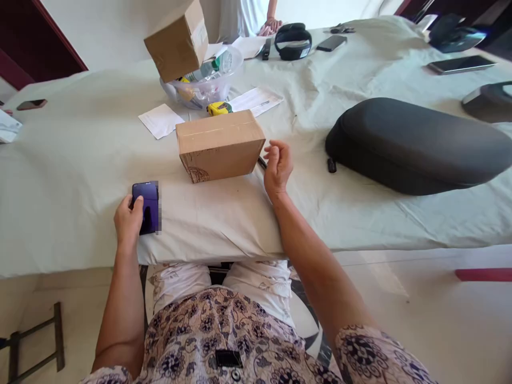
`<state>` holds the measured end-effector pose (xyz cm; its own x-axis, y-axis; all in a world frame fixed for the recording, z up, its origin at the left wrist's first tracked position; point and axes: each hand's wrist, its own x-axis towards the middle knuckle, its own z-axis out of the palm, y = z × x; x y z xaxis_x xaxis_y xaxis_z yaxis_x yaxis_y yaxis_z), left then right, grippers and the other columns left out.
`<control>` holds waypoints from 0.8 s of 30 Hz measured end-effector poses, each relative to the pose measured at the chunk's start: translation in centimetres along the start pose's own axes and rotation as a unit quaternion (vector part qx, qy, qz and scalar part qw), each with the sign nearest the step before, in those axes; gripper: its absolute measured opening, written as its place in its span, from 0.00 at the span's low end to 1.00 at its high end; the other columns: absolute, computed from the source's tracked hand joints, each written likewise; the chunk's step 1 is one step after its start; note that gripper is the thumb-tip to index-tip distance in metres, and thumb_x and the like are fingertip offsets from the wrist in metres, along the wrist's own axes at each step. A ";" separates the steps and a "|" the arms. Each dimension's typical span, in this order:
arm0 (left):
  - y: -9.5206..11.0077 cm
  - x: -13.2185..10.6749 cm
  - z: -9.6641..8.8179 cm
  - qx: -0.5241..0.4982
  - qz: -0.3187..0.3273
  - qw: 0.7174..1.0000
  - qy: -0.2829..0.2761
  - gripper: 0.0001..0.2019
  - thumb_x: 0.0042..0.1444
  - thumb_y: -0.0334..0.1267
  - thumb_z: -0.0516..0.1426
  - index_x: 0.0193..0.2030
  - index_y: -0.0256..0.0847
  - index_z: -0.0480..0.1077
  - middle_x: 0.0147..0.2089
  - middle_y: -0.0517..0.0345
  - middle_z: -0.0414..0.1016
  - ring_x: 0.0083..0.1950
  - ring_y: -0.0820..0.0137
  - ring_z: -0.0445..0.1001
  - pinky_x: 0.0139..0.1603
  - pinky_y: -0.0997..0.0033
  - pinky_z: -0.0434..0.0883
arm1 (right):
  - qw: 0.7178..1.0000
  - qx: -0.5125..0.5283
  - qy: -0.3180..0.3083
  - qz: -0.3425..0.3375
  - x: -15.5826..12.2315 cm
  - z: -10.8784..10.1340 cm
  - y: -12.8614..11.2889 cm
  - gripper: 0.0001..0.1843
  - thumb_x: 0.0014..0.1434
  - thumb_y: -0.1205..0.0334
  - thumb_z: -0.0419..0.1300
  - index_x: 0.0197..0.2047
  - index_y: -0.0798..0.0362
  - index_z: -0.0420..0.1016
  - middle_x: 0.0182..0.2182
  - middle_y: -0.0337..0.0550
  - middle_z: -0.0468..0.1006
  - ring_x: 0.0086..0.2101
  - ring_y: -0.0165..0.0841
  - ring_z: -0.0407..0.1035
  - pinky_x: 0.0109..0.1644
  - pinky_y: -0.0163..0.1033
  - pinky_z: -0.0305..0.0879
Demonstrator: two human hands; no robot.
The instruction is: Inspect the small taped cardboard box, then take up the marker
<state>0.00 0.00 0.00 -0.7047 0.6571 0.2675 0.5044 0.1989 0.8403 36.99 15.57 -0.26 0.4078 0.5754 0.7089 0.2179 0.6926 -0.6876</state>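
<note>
My left hand [128, 217] grips a smartphone [149, 210] with a dark purple screen, its thumb lying over the front, near the table's front edge. A closed cardboard box [222, 146] rests on the cloth in front of me. Beside the box's right end is my right hand [278, 168], fingers loosely bent and apart, with nothing visible in them. The end of a dark pen-like stick [262, 162] shows between the box and this hand; the rest is hidden.
Behind the box are a yellow tape measure [219, 109], papers [160, 120] and a plastic basin [200, 92] of bottles with another cardboard box [178, 45] on top. A large black case [416, 144] lies right. Across the table are headphones [293, 41] and another person's hand [272, 25].
</note>
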 end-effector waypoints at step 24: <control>8.3 -1.1 11.9 -0.169 0.433 0.885 0.006 0.26 0.64 0.60 0.55 0.60 0.45 0.71 0.67 0.45 0.72 0.72 0.60 0.68 0.72 0.58 0.67 | 0.996 -0.012 -0.088 -0.014 -1.3 -1.1 -1.2 0.32 0.64 0.27 0.52 0.36 0.51 0.69 0.29 0.38 0.69 0.30 0.31 0.66 0.34 0.38 0.65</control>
<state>10.92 9.58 1.06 -0.1325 0.4482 0.8841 0.6814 -0.6066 0.4096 37.14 13.51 -0.49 0.2400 0.6241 0.7436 0.2489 0.7008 -0.6685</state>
